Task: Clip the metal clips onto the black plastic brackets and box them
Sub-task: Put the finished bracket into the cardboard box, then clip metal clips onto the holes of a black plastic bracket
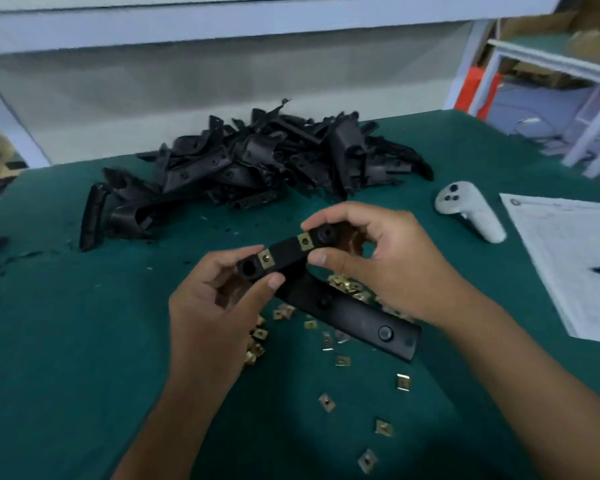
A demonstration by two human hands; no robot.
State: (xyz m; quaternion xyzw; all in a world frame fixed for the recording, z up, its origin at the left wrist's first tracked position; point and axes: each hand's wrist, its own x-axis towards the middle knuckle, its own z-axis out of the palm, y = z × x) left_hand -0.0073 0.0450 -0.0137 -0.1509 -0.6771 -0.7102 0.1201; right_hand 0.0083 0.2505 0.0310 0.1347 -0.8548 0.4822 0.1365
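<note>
No text can be read; the print on the white sheet (568,258) is too blurred.

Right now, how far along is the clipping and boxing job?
Early. The bracket gripped by the left hand and right hand already carries two metal clips, so that piece looks done or nearly so. A large pile of brackets still waits on the green table, with loose clips scattered near the hands. No box is in view, so boxing progress cannot be judged.
</note>
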